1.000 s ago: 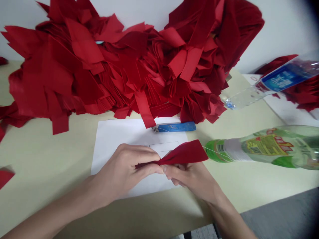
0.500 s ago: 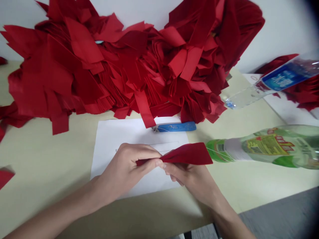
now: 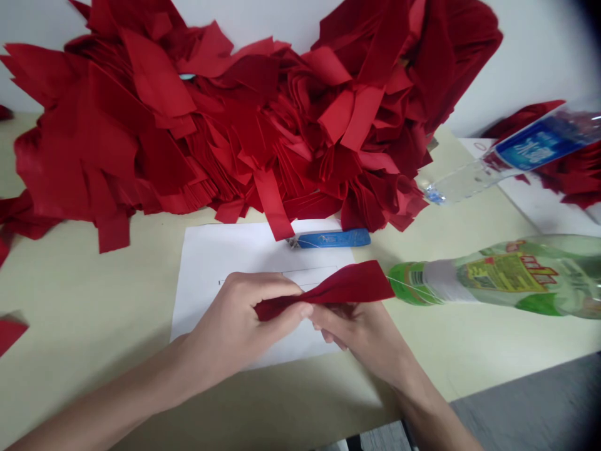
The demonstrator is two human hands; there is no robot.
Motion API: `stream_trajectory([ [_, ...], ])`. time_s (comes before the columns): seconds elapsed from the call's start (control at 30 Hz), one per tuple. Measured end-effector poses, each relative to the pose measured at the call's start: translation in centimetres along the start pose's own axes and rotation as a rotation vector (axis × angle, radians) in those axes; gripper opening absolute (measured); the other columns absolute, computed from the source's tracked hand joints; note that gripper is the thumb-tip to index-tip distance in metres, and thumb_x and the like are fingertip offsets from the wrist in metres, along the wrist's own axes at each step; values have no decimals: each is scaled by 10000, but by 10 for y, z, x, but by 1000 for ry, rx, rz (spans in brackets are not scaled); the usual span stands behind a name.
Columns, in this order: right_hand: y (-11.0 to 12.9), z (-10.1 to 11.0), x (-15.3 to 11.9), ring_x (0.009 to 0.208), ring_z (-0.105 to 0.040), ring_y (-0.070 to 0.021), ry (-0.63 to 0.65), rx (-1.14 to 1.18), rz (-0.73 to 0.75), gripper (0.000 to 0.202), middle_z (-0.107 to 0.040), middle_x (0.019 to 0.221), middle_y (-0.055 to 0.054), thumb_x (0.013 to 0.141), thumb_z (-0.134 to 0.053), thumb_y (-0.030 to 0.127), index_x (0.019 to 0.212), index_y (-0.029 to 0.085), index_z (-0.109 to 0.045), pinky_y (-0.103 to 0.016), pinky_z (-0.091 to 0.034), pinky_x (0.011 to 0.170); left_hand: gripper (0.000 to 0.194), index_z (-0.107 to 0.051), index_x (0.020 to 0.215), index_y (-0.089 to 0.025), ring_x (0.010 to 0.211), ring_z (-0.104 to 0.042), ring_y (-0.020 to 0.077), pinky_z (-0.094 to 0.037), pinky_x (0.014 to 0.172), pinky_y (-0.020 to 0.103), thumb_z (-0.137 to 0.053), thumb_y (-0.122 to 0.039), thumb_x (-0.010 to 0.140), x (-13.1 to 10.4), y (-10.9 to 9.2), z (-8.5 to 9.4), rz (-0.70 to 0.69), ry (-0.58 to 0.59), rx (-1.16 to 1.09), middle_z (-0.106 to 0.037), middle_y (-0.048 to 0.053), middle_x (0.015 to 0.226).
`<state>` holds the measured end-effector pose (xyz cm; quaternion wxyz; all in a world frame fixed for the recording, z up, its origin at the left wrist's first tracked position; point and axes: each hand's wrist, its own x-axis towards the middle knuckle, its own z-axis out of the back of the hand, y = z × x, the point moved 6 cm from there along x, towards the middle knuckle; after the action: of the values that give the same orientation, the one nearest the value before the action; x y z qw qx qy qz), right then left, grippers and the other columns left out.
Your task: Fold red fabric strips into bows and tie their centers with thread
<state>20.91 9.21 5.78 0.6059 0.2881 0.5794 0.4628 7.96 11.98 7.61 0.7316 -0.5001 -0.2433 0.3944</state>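
Note:
A red fabric strip (image 3: 350,282) is gathered at its middle between my two hands, its right end fanned out. My left hand (image 3: 248,316) is closed on the strip, thumb pointing right. From the other side, my right hand (image 3: 354,322) pinches the same gathered part; most of its fingers are behind the strip. Under both hands lies a white paper sheet (image 3: 201,257) with a drawn outline. A thin white thread runs between the strip's right end and the green neck of a plastic bottle (image 3: 507,275) lying on its side.
A big heap of red fabric strips (image 3: 225,125) fills the back of the table. Before it lies a blue-handled tool (image 3: 333,238), its kind unclear. A clear water bottle (image 3: 530,147) lies at the right. Another red scrap (image 3: 10,335) is at the left edge.
The strip's right end has tilted up and shifted slightly left. My left thumb has moved a little to the right along the gathered part. Both hands keep their hold.

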Motion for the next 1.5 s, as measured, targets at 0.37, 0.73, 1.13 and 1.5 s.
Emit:
stream_trajectory([
  [0.37, -5, -2, 2, 426, -412, -35, 126, 143, 13, 224, -468, 533, 59, 726, -713, 292, 659, 152, -550, -157, -283, 366, 257, -667, 733, -155, 677, -591, 135, -454, 626, 223, -461, -214, 874, -1, 0, 1, 37, 38, -25, -674, 18, 745],
  [0.73, -9, -6, 4, 450, -426, -37, 183, 117, -18, 183, -495, 582, 35, 770, -665, 313, 761, 132, -640, -152, -281, 372, 191, -672, 707, -186, 720, -619, 141, -463, 661, 232, -529, -209, 831, 2, 18, -1, 249, 56, -239, -692, -8, 717],
  [1.13, -4, 1, 3, 440, -336, -36, 186, 174, 13, 226, -443, 516, 60, 832, -602, 345, 762, 134, -566, -173, -239, 400, 234, -638, 749, -162, 701, -635, 106, -446, 696, 218, -504, -292, 891, 3, 28, -12, 376, 96, -628, -649, -13, 743],
  [1.5, 4, -3, -1, 496, -305, -53, 724, -134, 177, 147, -393, 556, 69, 850, -545, 272, 776, 150, -579, -183, -261, 467, 187, -589, 676, -173, 592, -610, 122, -423, 565, 222, -524, -258, 829, -29, 5, -41, 413, 712, -534, -629, -2, 657],
])
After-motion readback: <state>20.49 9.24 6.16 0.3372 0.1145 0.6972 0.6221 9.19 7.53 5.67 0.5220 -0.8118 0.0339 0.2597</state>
